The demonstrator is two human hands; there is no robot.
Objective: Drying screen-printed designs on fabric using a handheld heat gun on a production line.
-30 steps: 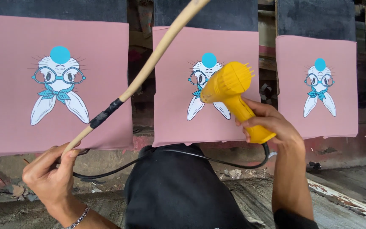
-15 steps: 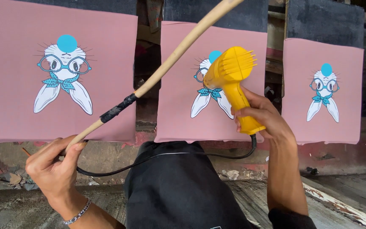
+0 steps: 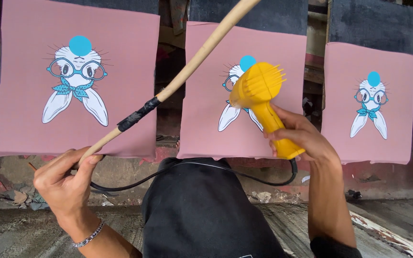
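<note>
My right hand (image 3: 302, 138) grips the handle of a yellow hot-air gun (image 3: 259, 93), whose nozzle faces the rabbit print on the middle pink cloth panel (image 3: 206, 110). Its black cord (image 3: 192, 167) loops down across my dark clothing to my left side. My left hand (image 3: 65, 179) holds the lower end of a long wooden stick (image 3: 192, 59) wrapped with black tape partway up. The stick slants up to the right, crossing the gap between the left pink panel (image 3: 77, 81) and the middle one.
Another pink panel (image 3: 369, 102) with the same rabbit print hangs to the right, and the edge of one more shows at the far right. Dark boards stand behind the panels. A worn ledge with debris (image 3: 15, 196) runs below.
The view has shifted right and slightly down. The hot-air gun has moved a little left and lower across the middle print. The left hand keeps its hold on the stick.
</note>
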